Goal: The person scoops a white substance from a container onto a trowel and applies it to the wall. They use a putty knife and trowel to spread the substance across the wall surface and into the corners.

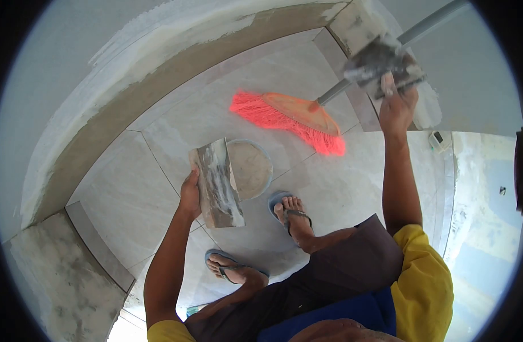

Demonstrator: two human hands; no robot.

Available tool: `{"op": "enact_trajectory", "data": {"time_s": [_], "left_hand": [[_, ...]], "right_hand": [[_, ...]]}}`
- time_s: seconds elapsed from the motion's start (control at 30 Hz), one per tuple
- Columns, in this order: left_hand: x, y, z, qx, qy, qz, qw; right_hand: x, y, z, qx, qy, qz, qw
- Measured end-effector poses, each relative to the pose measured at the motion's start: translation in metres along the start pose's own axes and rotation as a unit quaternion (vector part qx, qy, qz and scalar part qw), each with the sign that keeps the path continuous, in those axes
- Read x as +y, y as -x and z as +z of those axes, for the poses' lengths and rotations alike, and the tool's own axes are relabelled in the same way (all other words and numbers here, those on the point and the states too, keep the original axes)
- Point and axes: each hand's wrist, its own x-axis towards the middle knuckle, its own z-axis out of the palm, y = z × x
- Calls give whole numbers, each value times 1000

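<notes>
My left hand (pixel 190 195) grips a wide flat plastering trowel (pixel 215 185) by its edge, its metal face streaked with whitish compound. Just beside this blade, and partly hidden by it, a round bucket (pixel 253 168) of greyish-beige compound stands on the floor. Out at the upper right, my right hand (pixel 397 111) is closed around a second plastering trowel (pixel 371 62), smeared grey and blurred by motion. That trowel overlaps the patched lower wall (pixel 427 111) and the grey broom handle (pixel 332 92) in this view.
A broom with pink bristles (pixel 284 122) and an orange head rests on the tiled floor (pixel 153 211). Its handle leans toward the upper right wall. Fresh white compound (pixel 73 108) bands the curved wall above the tile skirting. My sandalled feet (pixel 298 222) stand near the bucket.
</notes>
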Motion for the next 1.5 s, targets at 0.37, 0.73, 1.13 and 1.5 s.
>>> {"op": "enact_trajectory", "data": {"time_s": [0.37,0.73,1.13,1.5], "left_hand": [[-1,-8,-7,-21,-1,38,999],[-1,-10,-10,-15,-20,57,998],[-3,-5,-11,-2,-30,57,998],[-3,-2,-10,3,-50,70,996]], "right_hand": [[-2,-4,-82,75,-222,121,965],[58,63,-205,-67,-115,257,957],[35,68,-146,94,74,228,966],[55,77,-143,64,80,304,947]]}}
